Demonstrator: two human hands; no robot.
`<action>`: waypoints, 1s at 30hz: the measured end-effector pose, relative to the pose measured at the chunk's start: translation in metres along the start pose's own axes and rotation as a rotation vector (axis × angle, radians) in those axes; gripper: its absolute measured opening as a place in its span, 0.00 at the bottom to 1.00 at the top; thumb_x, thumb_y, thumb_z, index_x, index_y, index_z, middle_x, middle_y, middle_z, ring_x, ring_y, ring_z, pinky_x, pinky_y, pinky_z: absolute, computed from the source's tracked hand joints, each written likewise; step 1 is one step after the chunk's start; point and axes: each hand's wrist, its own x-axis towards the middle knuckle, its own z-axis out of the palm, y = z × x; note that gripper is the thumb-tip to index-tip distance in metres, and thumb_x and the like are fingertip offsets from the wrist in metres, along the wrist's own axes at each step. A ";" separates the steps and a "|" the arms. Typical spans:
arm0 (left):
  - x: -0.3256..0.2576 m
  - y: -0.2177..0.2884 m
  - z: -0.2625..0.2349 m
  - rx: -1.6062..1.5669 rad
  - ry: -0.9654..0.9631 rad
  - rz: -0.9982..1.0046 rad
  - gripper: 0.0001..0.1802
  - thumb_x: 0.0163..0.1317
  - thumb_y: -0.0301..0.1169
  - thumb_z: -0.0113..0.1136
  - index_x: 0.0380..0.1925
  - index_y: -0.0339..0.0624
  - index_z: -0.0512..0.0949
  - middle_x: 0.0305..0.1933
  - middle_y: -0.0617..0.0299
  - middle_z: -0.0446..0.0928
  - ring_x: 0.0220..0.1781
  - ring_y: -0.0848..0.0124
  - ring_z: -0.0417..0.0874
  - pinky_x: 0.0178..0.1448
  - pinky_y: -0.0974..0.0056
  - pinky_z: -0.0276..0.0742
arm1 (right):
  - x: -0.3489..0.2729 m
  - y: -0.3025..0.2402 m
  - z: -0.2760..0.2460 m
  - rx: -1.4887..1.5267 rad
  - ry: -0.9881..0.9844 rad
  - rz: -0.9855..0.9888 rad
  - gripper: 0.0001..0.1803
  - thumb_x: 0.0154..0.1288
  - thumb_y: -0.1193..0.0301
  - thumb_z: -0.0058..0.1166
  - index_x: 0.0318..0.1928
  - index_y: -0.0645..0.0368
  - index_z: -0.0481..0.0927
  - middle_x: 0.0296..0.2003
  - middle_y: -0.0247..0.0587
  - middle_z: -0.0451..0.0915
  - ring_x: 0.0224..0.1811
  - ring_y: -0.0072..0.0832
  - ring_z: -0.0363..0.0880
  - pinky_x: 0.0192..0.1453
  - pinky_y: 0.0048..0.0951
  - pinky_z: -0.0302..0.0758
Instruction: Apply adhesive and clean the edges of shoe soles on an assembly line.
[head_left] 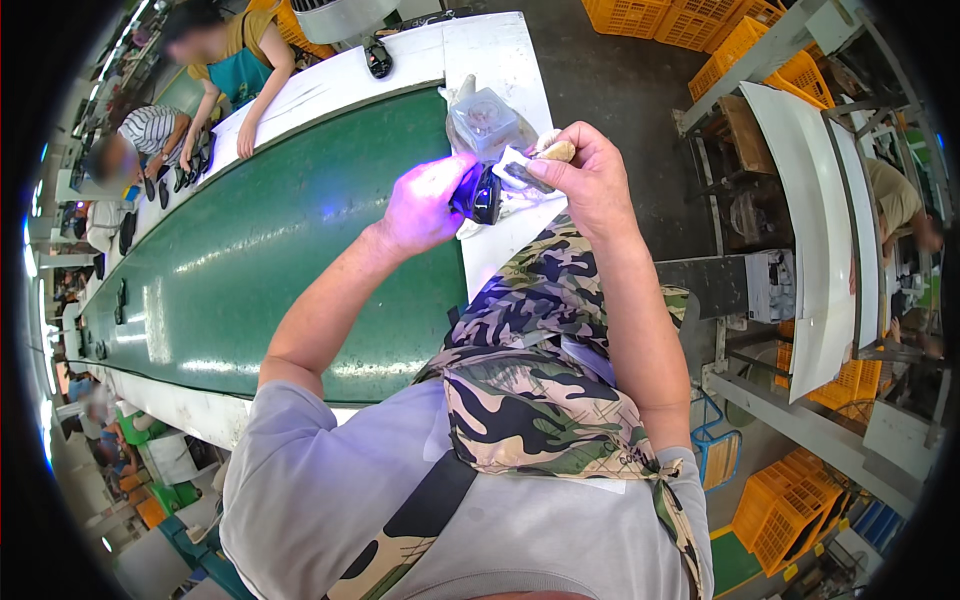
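My left hand (425, 208) is closed around a glossy black shoe (486, 196), which is lit by a bluish-purple glow; most of the shoe is covered by the fingers. Close to its right side, my right hand (597, 180) pinches a white cloth (513, 166) with a dark stain. A tan, rounded piece (556, 151) sits between the same fingers, its kind unclear. Just beyond both hands a clear square plastic container (484, 118) stands on the white tabletop (505, 55), with crumpled pale material around it.
A green conveyor belt (290, 240) runs leftward, with a few black shoes along it. Another black shoe (378, 58) lies on the far white ledge. Two people work at the far left. Yellow crates (790, 510) and a metal-framed rack (800, 230) stand to the right.
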 end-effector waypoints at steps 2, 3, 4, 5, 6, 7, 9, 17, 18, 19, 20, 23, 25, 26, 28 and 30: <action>-0.002 0.000 0.000 -0.035 -0.022 -0.016 0.29 0.44 0.22 0.69 0.51 0.37 0.78 0.45 0.48 0.83 0.45 0.53 0.87 0.49 0.57 0.84 | 0.000 0.001 0.000 -0.031 0.006 -0.001 0.11 0.58 0.82 0.66 0.35 0.59 0.75 0.36 0.40 0.83 0.37 0.22 0.80 0.46 0.25 0.78; -0.003 0.000 0.000 -0.070 -0.043 -0.031 0.29 0.43 0.22 0.69 0.51 0.38 0.78 0.44 0.48 0.83 0.44 0.53 0.87 0.48 0.57 0.84 | -0.001 0.001 0.000 -0.013 0.020 -0.022 0.11 0.57 0.82 0.66 0.35 0.61 0.76 0.35 0.39 0.83 0.36 0.21 0.79 0.44 0.24 0.79; -0.004 0.000 0.000 -0.070 -0.043 -0.033 0.29 0.43 0.22 0.69 0.51 0.38 0.78 0.44 0.48 0.83 0.44 0.53 0.87 0.48 0.57 0.84 | 0.000 0.001 0.001 0.004 0.035 -0.044 0.11 0.56 0.81 0.67 0.35 0.63 0.76 0.35 0.39 0.83 0.35 0.19 0.79 0.42 0.23 0.79; -0.004 0.000 -0.001 -0.069 -0.097 -0.064 0.30 0.42 0.23 0.70 0.51 0.38 0.78 0.42 0.48 0.83 0.42 0.53 0.87 0.46 0.57 0.84 | 0.000 0.001 0.001 0.004 0.033 -0.042 0.11 0.56 0.81 0.67 0.35 0.63 0.76 0.35 0.39 0.83 0.35 0.19 0.79 0.42 0.23 0.79; -0.005 0.000 -0.001 -0.068 -0.152 -0.096 0.31 0.41 0.23 0.71 0.52 0.38 0.78 0.40 0.49 0.83 0.39 0.53 0.87 0.45 0.58 0.84 | 0.000 0.001 0.001 -0.029 0.046 -0.042 0.11 0.57 0.81 0.67 0.35 0.62 0.76 0.34 0.39 0.82 0.34 0.19 0.79 0.42 0.23 0.79; -0.004 0.001 -0.004 -0.068 -0.152 -0.098 0.31 0.41 0.23 0.71 0.52 0.38 0.78 0.40 0.49 0.83 0.39 0.53 0.87 0.45 0.58 0.84 | 0.000 0.001 0.001 -0.063 0.059 -0.042 0.11 0.57 0.81 0.66 0.35 0.62 0.76 0.34 0.38 0.82 0.34 0.19 0.79 0.41 0.23 0.79; -0.001 0.004 -0.012 -0.193 -0.273 -0.122 0.29 0.38 0.27 0.74 0.46 0.38 0.79 0.34 0.52 0.83 0.33 0.57 0.86 0.40 0.59 0.82 | 0.001 0.002 0.001 -0.058 0.064 -0.060 0.11 0.57 0.81 0.66 0.36 0.62 0.76 0.34 0.38 0.82 0.34 0.19 0.78 0.41 0.23 0.79; 0.010 0.011 -0.036 -0.362 -0.645 -0.304 0.25 0.35 0.33 0.78 0.35 0.37 0.78 0.27 0.57 0.81 0.27 0.66 0.82 0.36 0.62 0.79 | 0.003 0.012 -0.004 -0.125 0.092 -0.101 0.10 0.58 0.81 0.66 0.36 0.62 0.75 0.33 0.36 0.81 0.33 0.18 0.78 0.38 0.22 0.78; 0.010 0.010 -0.037 -0.379 -0.714 -0.323 0.26 0.35 0.33 0.78 0.35 0.37 0.78 0.27 0.57 0.81 0.27 0.67 0.82 0.36 0.62 0.79 | 0.003 0.013 -0.005 -0.154 0.094 -0.073 0.11 0.58 0.82 0.65 0.35 0.61 0.74 0.36 0.40 0.82 0.36 0.20 0.78 0.41 0.22 0.78; 0.010 0.008 -0.037 -0.379 -0.713 -0.324 0.26 0.35 0.33 0.78 0.35 0.37 0.78 0.27 0.57 0.81 0.27 0.67 0.82 0.36 0.62 0.79 | 0.003 0.012 -0.005 -0.183 0.095 -0.046 0.11 0.59 0.84 0.64 0.35 0.60 0.74 0.39 0.44 0.83 0.38 0.21 0.79 0.44 0.22 0.78; 0.008 0.007 -0.036 -0.448 -0.720 -0.330 0.26 0.35 0.33 0.79 0.37 0.36 0.79 0.28 0.58 0.82 0.29 0.69 0.82 0.37 0.63 0.79 | 0.002 0.013 -0.005 -0.184 0.095 -0.045 0.11 0.59 0.84 0.64 0.35 0.60 0.74 0.39 0.44 0.83 0.38 0.21 0.79 0.44 0.22 0.78; 0.003 0.000 -0.032 -0.571 -0.740 -0.377 0.28 0.35 0.35 0.79 0.38 0.36 0.80 0.30 0.58 0.82 0.31 0.70 0.83 0.40 0.63 0.79 | 0.002 0.014 -0.004 -0.129 0.081 -0.061 0.11 0.59 0.84 0.64 0.35 0.60 0.73 0.40 0.44 0.83 0.39 0.21 0.79 0.44 0.22 0.78; -0.003 -0.007 -0.027 -0.626 -0.755 -0.417 0.28 0.36 0.37 0.79 0.39 0.36 0.80 0.30 0.57 0.83 0.32 0.69 0.83 0.42 0.62 0.79 | 0.001 0.013 -0.003 -0.186 0.096 -0.050 0.11 0.59 0.84 0.64 0.35 0.60 0.73 0.40 0.43 0.83 0.39 0.21 0.79 0.45 0.22 0.78; -0.006 -0.010 -0.025 -0.693 -0.778 -0.447 0.28 0.38 0.35 0.79 0.40 0.36 0.80 0.31 0.60 0.82 0.34 0.72 0.82 0.43 0.64 0.79 | 0.001 0.015 -0.003 -0.184 0.096 -0.049 0.11 0.59 0.84 0.64 0.35 0.60 0.73 0.40 0.43 0.83 0.39 0.21 0.79 0.45 0.22 0.78; -0.009 -0.012 -0.021 -0.762 -0.801 -0.477 0.27 0.41 0.34 0.78 0.42 0.35 0.80 0.33 0.63 0.82 0.35 0.75 0.81 0.44 0.66 0.78 | 0.002 0.019 -0.003 -0.143 0.086 -0.121 0.11 0.57 0.82 0.66 0.35 0.62 0.75 0.33 0.35 0.81 0.33 0.17 0.77 0.37 0.21 0.77; -0.010 -0.011 -0.018 -1.057 -0.731 -0.572 0.27 0.45 0.33 0.78 0.45 0.35 0.79 0.37 0.66 0.82 0.38 0.77 0.80 0.47 0.68 0.78 | 0.000 0.020 -0.002 -0.178 0.077 -0.129 0.11 0.57 0.83 0.66 0.34 0.62 0.75 0.33 0.35 0.81 0.33 0.17 0.77 0.38 0.21 0.77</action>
